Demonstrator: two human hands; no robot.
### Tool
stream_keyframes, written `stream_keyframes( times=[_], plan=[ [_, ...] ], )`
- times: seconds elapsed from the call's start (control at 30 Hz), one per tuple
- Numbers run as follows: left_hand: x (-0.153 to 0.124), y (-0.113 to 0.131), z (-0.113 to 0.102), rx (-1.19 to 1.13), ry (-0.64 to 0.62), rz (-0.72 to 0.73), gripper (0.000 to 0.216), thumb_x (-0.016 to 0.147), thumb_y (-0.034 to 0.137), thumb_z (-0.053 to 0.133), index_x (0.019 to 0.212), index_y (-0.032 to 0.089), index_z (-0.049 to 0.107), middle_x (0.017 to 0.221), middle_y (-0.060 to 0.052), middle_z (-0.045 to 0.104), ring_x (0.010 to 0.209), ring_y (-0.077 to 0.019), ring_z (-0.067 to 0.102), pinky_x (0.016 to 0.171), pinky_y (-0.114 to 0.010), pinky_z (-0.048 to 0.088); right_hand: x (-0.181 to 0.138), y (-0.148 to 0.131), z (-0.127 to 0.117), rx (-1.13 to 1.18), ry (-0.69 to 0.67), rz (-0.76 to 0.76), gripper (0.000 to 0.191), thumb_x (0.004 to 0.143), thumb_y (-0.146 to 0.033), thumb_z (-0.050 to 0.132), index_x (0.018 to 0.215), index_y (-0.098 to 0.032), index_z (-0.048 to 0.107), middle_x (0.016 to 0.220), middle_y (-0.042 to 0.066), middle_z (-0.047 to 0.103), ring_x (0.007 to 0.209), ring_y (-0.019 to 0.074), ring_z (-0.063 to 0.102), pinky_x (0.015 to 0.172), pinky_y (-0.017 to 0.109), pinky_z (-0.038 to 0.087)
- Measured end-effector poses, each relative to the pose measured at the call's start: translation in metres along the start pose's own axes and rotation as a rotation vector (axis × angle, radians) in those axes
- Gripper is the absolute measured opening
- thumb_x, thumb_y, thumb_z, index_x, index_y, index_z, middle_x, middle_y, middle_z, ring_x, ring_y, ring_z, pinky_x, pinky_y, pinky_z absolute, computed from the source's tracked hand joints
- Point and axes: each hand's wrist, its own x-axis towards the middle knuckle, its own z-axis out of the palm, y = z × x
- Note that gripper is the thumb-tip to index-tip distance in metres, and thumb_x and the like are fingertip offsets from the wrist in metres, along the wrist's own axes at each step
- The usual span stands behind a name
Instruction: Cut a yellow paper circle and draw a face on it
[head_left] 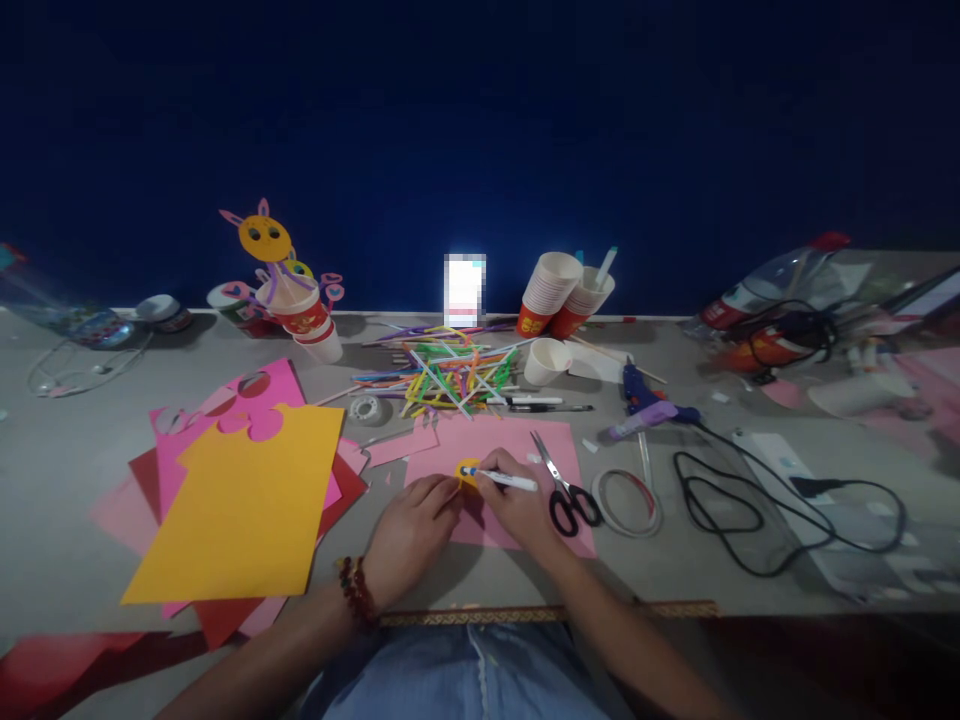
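A white marker is gripped in my right hand, its fingers closed round the barrel. The marker's blue tip rests on a small yellow paper piece, where a dark spot shows. My left hand pinches the lower left edge of that piece, and a bead bracelet circles the wrist. Beneath both hands lies a pink paper sheet. Black-handled scissors lie partly open on the sheet's right side, just beyond my right hand.
Yellow sheet tops a paper stack at left. Pipe cleaners pile behind the pink sheet. Paper cups stand at the back; one red cup holds a yellow-faced figure. Tape roll, glue gun and black cord lie right.
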Motion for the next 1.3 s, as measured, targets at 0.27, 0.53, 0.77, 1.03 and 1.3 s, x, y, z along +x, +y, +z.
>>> stream_keyframes(
  times=[0.27, 0.53, 0.77, 1.03, 1.3],
  plan=[
    [0.001, 0.0, -0.002, -0.015, -0.024, 0.001, 0.022, 0.094, 0.015, 0.057, 0.114, 0.014, 0.067, 0.123, -0.011, 0.065, 0.116, -0.0267, 0.057, 0.097, -0.043, 0.052, -0.001, 0.003, 0.0, 0.063, 0.011, 0.006, 0.014, 0.083, -0.025, 0.057, 0.069, -0.024, 0.056, 0.063, -0.003, 0.058, 0.058, 0.0154, 0.054, 0.057, 0.026, 0.042],
    [0.0, 0.0, -0.001, 0.0, 0.006, 0.001, 0.028, 0.096, 0.017, 0.056, 0.124, 0.014, 0.062, 0.123, -0.011, 0.066, 0.115, -0.027, 0.058, 0.095, -0.043, 0.052, -0.005, 0.008, -0.002, 0.184, 0.203, 0.057, 0.009, 0.084, -0.021, 0.049, 0.076, -0.024, 0.051, 0.058, -0.005, 0.055, 0.052, 0.015, 0.053, 0.054, 0.027, 0.044],
    [-0.001, 0.001, -0.002, 0.0, -0.007, 0.008, 0.032, 0.094, 0.014, 0.058, 0.126, 0.016, 0.06, 0.124, -0.011, 0.065, 0.12, -0.0261, 0.056, 0.098, -0.042, 0.05, -0.002, 0.006, -0.015, 0.16, 0.179, 0.057, 0.014, 0.082, -0.02, 0.053, 0.069, -0.024, 0.052, 0.057, -0.005, 0.052, 0.052, 0.0144, 0.049, 0.049, 0.026, 0.038],
    [-0.001, 0.0, -0.002, -0.015, -0.026, 0.014, 0.037, 0.092, 0.013, 0.06, 0.128, 0.019, 0.059, 0.125, -0.011, 0.064, 0.12, -0.0268, 0.056, 0.1, -0.044, 0.049, -0.003, 0.012, -0.014, 0.06, 0.116, 0.01, 0.013, 0.083, -0.023, 0.055, 0.07, -0.023, 0.055, 0.061, -0.004, 0.055, 0.056, 0.0146, 0.051, 0.053, 0.027, 0.039],
    [-0.002, 0.0, -0.001, -0.005, -0.067, 0.004, 0.035, 0.093, 0.014, 0.059, 0.128, 0.017, 0.059, 0.127, -0.01, 0.063, 0.12, -0.0283, 0.055, 0.1, -0.044, 0.049, -0.004, 0.013, -0.013, -0.016, 0.096, 0.012, 0.014, 0.084, -0.023, 0.055, 0.07, -0.023, 0.054, 0.062, -0.004, 0.056, 0.057, 0.0146, 0.053, 0.056, 0.027, 0.04]
  ],
)
